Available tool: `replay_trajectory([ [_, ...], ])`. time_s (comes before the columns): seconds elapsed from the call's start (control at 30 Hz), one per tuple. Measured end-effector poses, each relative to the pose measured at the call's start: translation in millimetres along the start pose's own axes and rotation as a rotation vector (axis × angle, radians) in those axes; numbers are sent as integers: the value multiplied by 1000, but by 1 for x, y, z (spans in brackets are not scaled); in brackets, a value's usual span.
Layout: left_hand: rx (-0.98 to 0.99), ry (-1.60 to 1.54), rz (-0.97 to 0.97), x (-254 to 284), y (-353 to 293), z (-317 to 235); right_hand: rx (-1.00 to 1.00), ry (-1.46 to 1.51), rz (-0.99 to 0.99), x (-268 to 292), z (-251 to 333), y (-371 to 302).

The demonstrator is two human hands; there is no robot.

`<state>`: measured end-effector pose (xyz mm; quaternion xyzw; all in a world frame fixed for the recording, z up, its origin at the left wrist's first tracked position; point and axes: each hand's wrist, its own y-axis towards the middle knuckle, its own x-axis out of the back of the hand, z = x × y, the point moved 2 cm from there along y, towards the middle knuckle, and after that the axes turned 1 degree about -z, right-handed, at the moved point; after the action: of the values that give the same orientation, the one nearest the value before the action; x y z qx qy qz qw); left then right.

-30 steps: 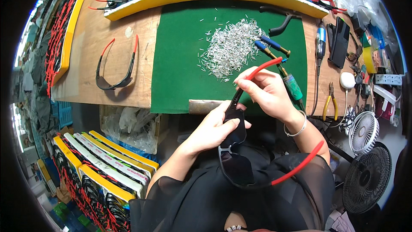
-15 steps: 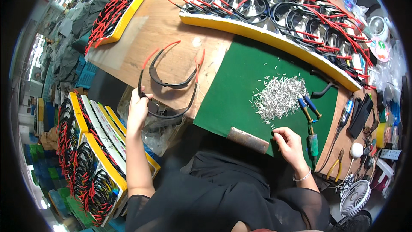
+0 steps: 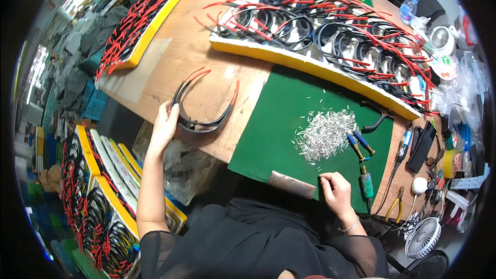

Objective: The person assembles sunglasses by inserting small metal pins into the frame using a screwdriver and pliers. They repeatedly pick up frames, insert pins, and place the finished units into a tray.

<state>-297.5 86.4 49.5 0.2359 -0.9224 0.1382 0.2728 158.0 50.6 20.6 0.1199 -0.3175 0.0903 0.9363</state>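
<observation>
Black sunglasses frame [image 3: 199,121], red temple tips, lying open on wooden surface, far left, arms pointing far.

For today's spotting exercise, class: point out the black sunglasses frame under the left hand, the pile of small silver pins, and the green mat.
black sunglasses frame [image 3: 204,124], head view, on its front bar.
pile of small silver pins [image 3: 325,134], head view, on the heap's middle.
green mat [image 3: 274,124], head view, on a bare left part.

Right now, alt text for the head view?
The person's left hand rests on black sunglasses frames with red temple tips on a wooden bench; the right hand sits on a green mat near a pile of small silver pins.
</observation>
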Motion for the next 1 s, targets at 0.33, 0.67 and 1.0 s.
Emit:
replay_trajectory([
  [0.33,-84,564,-195,20,-35,-37,17,-40,-21,-7,4,-3],
  [0.67,-130,339,-187,-21,10,-5,327,-138,352,-29,63,54],
  [1.0,-240,78,-198,-11,28,9,642,-224,486,-214,184,176],
])
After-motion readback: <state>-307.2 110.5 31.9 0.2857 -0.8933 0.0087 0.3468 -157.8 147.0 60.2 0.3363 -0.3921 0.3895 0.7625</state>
